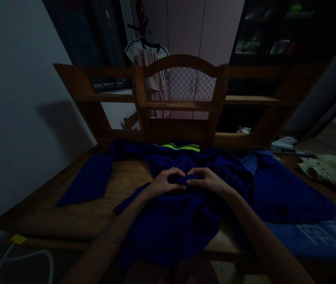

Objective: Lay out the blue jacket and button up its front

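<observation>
A dark blue garment [168,225] with long sleeves lies spread over the wooden boards and drapes over the front edge. Near its far side runs a neon yellow-green strip [182,147]. My left hand [164,181] pinches a fold of the cloth at the middle. Right beside it, my right hand [207,180] pinches the same fold, fingertips almost meeting those of the left. Whatever lies inside the fold is too dark to make out. One sleeve [87,177] stretches to the left, and more blue cloth [292,193] extends to the right.
A wooden headboard [182,105] with open shelves stands behind the garment. At the front right lies a lighter blue bag or sheet [318,236] with white lettering. Pale cloth [330,169] sits farther right. A white cable [49,260] loops at the lower left beside the wall.
</observation>
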Available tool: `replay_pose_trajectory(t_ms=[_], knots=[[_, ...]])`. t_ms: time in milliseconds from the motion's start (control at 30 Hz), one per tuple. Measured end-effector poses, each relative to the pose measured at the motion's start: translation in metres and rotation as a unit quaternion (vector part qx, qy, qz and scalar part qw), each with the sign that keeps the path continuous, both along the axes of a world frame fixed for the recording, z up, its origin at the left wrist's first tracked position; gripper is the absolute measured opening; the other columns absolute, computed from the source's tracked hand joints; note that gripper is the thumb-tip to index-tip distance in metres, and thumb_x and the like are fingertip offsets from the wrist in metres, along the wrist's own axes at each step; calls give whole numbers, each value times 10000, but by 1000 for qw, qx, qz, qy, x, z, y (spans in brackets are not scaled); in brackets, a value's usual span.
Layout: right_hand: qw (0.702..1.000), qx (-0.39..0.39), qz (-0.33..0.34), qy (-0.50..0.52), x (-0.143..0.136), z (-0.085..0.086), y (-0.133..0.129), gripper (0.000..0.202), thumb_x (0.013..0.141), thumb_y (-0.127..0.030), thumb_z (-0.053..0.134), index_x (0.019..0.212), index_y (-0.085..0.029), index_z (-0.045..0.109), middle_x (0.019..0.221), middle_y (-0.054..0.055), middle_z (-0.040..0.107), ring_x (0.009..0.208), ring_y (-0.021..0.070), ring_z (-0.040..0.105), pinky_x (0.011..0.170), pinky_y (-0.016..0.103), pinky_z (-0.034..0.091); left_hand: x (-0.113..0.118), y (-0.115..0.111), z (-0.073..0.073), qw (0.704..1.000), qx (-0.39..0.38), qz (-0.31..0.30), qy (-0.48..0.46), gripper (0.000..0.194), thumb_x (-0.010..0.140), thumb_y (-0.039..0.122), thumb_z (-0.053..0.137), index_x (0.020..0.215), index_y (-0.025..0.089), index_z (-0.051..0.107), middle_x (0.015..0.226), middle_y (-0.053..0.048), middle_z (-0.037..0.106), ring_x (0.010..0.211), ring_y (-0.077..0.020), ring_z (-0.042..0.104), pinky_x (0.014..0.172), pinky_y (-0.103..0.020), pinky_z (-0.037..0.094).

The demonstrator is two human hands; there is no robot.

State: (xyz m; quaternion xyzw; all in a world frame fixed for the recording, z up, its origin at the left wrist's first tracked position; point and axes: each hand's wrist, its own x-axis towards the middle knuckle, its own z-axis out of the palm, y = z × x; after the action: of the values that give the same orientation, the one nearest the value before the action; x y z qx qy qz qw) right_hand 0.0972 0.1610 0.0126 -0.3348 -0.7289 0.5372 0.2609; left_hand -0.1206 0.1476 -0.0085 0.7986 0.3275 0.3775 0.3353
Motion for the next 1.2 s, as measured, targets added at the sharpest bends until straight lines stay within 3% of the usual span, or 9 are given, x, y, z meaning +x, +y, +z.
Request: replay_pose_trajectory(t_ms=[100, 233, 333, 467, 567, 833, 967, 1100, 1200], knots=[[1000, -14, 17, -13, 2, 4, -2, 369, 737, -404, 680, 990, -143, 615, 925, 26, 591, 831, 121, 536, 711, 203, 405, 2, -1, 2, 999, -4, -36, -32, 290, 723, 327, 692, 933, 141, 621, 1042, -70, 580, 1003, -166, 542, 922, -279, 393], [999, -17, 27, -18, 3, 4, 0, 366, 722, -390, 695, 974, -140, 607, 925, 23, 579, 842, 120, 521, 727, 204, 395, 6, -2, 0, 999, 12, -29, -36, 273, 726, 315, 692, 927, 147, 616, 1008, -64, 581, 970, -155, 547, 905, -283, 403], [1000, -18, 5, -9, 2, 0, 2, 380, 686, -385, 723, 953, -146, 596, 884, 11, 552, 784, 102, 494, 669, 191, 377, 8, -4, 0, 994, 77, 51, -51, 255, 738, 323, 682, 915, 155, 610, 1023, -63, 563, 984, -152, 530, 905, -289, 400], [998, -23, -63, 23, 0, -7, 4, 409, 663, -379, 740, 963, -153, 578, 869, 3, 530, 744, 89, 479, 646, 188, 366, 7, -6, 2, 963, 188, 189, -45, 202, 753, 335, 667, 860, 166, 637, 981, -63, 531, 978, -153, 506, 913, -307, 386], [995, -11, -81, 55, -2, -8, 4, 375, 681, -356, 730, 957, -147, 586, 905, 11, 540, 811, 104, 494, 717, 201, 379, 8, -6, 2, 957, 211, 199, -27, 209, 759, 331, 664, 903, 181, 646, 952, -55, 544, 951, -148, 509, 909, -308, 384], [995, 31, -77, 61, -4, -6, 4, 317, 740, -340, 667, 971, -133, 598, 938, 29, 567, 860, 132, 518, 757, 223, 393, 13, -6, -4, 977, 82, 190, -57, 250, 777, 393, 632, 897, 174, 632, 874, -31, 587, 786, -128, 517, 722, -247, 406], [991, 81, -101, 41, -8, -10, 6, 357, 746, -404, 654, 972, -136, 585, 948, 35, 579, 872, 150, 531, 770, 244, 408, 13, -3, -6, 981, 24, 182, -69, 290, 781, 418, 617, 920, 163, 614, 876, -26, 597, 822, -136, 545, 756, -241, 414], [976, 179, -126, 10, -9, -16, 7, 305, 807, -408, 600, 980, -157, 577, 980, 21, 586, 944, 143, 532, 843, 244, 389, 13, -3, -6, 983, 44, 171, -53, 257, 788, 384, 613, 891, 148, 601, 867, -18, 595, 818, -122, 547, 762, -230, 414], [960, 234, -150, -21, -10, -17, 5, 276, 839, -401, 564, 998, -176, 565, 972, 11, 586, 918, 132, 540, 810, 239, 394, 13, -4, -6, 980, 80, 179, -41, 219, 796, 349, 608, 876, 146, 595, 877, -15, 590, 841, -114, 546, 786, -225, 412]])
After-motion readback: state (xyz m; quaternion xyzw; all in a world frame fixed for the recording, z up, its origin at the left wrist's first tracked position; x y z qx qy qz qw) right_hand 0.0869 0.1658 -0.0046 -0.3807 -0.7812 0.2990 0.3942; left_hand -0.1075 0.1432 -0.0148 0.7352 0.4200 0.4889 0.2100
